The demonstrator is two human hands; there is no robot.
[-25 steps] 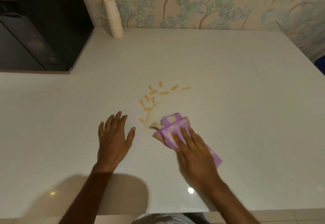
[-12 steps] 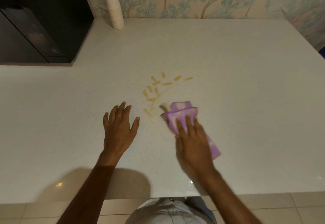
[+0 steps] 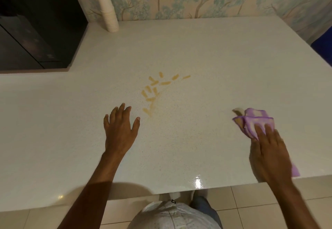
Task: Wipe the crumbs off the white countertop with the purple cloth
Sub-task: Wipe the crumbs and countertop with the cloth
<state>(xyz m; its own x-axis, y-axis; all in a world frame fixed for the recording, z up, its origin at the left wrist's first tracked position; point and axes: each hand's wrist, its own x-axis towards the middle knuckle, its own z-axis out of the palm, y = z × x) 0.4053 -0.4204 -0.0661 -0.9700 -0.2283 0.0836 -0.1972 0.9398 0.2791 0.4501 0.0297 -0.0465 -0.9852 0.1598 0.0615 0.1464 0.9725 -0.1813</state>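
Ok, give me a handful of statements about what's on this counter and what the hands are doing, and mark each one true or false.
1. The right hand presses the purple cloth flat on the white countertop. True.
2. The cloth is lying on top of the crumbs. False: it sits well to the right of them, and they lie uncovered.
3. The left hand rests open on the counter, just left of the crumbs. True.
4. The stack of paper cups stands at the counter's near edge. False: it stands at the back, by the wallpapered wall.
5. The left hand holds a second cloth. False: it is empty.
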